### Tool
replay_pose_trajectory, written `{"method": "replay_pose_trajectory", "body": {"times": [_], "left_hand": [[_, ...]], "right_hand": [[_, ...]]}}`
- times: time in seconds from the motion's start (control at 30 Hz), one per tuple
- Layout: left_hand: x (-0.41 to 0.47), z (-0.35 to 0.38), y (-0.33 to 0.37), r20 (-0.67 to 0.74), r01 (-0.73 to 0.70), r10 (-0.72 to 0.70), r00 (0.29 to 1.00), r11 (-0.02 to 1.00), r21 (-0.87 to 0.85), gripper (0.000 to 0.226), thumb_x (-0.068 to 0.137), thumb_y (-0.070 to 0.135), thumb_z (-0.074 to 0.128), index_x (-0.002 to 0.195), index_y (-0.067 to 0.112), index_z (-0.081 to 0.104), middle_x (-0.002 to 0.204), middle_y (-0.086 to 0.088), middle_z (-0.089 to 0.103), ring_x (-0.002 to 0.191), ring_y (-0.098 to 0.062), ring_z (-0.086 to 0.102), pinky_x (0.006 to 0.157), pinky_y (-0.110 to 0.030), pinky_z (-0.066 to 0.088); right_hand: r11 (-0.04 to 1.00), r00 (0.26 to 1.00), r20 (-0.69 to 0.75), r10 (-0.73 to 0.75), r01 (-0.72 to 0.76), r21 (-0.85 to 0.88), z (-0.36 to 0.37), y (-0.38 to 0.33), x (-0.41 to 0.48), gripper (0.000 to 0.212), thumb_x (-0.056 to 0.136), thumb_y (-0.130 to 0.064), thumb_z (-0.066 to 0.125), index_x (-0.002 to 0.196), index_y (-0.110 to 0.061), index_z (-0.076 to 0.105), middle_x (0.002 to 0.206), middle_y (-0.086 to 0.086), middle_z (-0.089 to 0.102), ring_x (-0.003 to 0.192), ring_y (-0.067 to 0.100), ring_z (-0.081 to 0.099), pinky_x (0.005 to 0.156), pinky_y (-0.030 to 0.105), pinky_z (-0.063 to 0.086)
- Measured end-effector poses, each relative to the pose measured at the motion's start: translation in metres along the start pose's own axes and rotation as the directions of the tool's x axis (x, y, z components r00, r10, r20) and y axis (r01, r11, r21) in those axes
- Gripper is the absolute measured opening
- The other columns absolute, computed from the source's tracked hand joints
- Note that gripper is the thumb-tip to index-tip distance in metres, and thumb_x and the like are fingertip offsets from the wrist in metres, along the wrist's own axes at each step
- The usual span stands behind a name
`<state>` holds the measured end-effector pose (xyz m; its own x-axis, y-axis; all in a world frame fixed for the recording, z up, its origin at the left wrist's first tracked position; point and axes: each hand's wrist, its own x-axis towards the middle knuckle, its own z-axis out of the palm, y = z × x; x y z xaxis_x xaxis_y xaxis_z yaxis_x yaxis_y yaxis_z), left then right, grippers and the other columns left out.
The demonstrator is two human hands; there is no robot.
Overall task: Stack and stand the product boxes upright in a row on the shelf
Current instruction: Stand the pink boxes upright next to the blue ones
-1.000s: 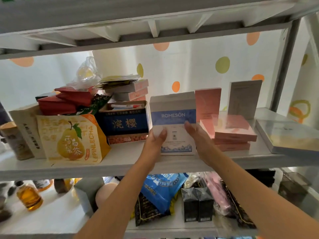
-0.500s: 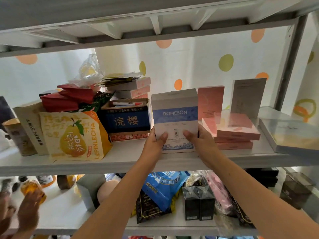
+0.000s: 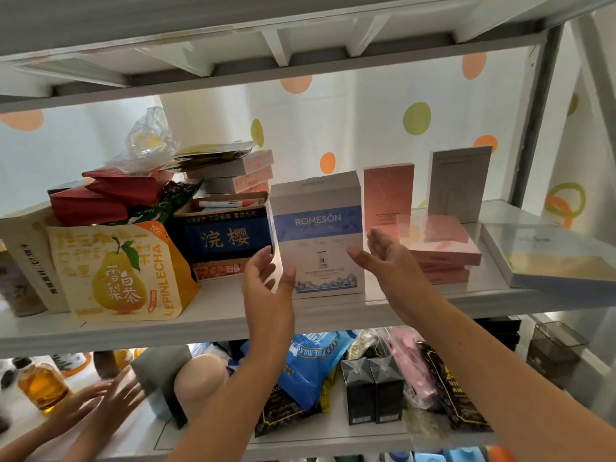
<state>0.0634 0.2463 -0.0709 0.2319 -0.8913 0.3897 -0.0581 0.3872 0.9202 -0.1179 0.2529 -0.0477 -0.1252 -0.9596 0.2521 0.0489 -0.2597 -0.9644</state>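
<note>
A white and blue ROMESON box (image 3: 318, 228) stands upright on the white shelf (image 3: 220, 311), between a dark blue box (image 3: 226, 236) and an upright pink box (image 3: 388, 191). My left hand (image 3: 266, 285) hovers just in front of its lower left corner, fingers relaxed and apart from it. My right hand (image 3: 383, 258) is held open at its lower right edge, not gripping it. Behind the right hand lies a flat stack of pink boxes (image 3: 440, 245), and a grey upright box (image 3: 458, 185) stands further right.
A pear-print yellow pouch (image 3: 116, 271) and red packets (image 3: 106, 195) crowd the shelf's left. A large flat white box (image 3: 550, 258) lies at the right end. Another person's hands (image 3: 96, 405) reach onto the lower shelf near an amber bottle (image 3: 43, 388), bags and black boxes (image 3: 371, 391).
Both my hands have let go of the ROMESON box and drawn back slightly with open fingers. The box stays standing. Another person's hands have come further in at lower left.
</note>
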Motion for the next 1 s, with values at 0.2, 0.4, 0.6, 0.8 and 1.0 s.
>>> {"method": "replay_pose_trajectory", "body": {"times": [0.2,0.4,0.6,0.8,1.0], "left_hand": [[-0.055,0.041,0.041,0.269,-0.330,0.328,0.905,0.943,-0.041,0.014,0.094,0.023,0.058,0.105,0.030,0.059,0.101,0.019,0.062,0.098,-0.003,0.060,0.087,-0.020,0.050],[-0.041,0.129,0.052,0.529,-0.038,-0.053,0.847,0.987,0.159,0.050,0.099,0.027,0.048,0.147,0.020,0.035,0.151,0.003,0.038,0.137,-0.014,0.039,0.107,-0.024,0.032],[-0.014,0.176,0.033,0.437,0.356,-0.398,0.807,0.917,0.178,0.054,0.096,0.034,0.046,0.145,0.015,0.036,0.140,-0.010,0.049,0.120,-0.030,0.052,0.101,-0.037,0.044],[0.001,0.187,0.024,0.419,0.410,-0.439,0.795,0.898,0.163,0.046,0.098,0.030,0.047,0.139,0.011,0.041,0.127,-0.013,0.059,0.112,-0.030,0.058,0.088,-0.033,0.047],[0.007,0.189,0.020,0.437,0.421,-0.439,0.785,0.896,0.143,0.037,0.098,0.021,0.047,0.132,0.006,0.047,0.114,-0.012,0.062,0.089,-0.022,0.058,0.060,-0.024,0.043]], "right_hand": [[0.977,0.919,-0.352,-0.178,0.121,-0.178,-0.048,-0.047,-0.007,0.045,0.090,-0.026,0.068,0.132,-0.015,0.057,0.125,-0.002,0.066,0.115,0.013,0.061,0.100,0.029,0.047],[0.872,0.835,-0.547,-0.057,-0.225,-0.434,-0.111,-0.047,0.033,0.054,0.092,-0.024,0.065,0.141,-0.009,0.047,0.143,0.009,0.051,0.126,0.029,0.052,0.102,0.040,0.048],[0.885,0.825,-0.502,0.260,-0.411,-0.218,-0.130,-0.026,0.035,0.028,0.085,-0.019,0.073,0.097,0.004,0.064,0.106,0.025,0.068,0.092,0.034,0.065,0.085,0.043,0.055],[0.903,0.824,-0.442,0.355,-0.424,-0.064,-0.134,-0.021,0.038,0.023,0.086,-0.023,0.074,0.084,-0.003,0.062,0.098,0.021,0.071,0.097,0.036,0.070,0.093,0.053,0.054],[0.877,0.820,-0.406,0.403,-0.473,-0.085,-0.141,-0.016,0.050,0.034,0.080,-0.027,0.079,0.091,0.000,0.061,0.101,0.022,0.071,0.097,0.037,0.070,0.091,0.052,0.055]]}}
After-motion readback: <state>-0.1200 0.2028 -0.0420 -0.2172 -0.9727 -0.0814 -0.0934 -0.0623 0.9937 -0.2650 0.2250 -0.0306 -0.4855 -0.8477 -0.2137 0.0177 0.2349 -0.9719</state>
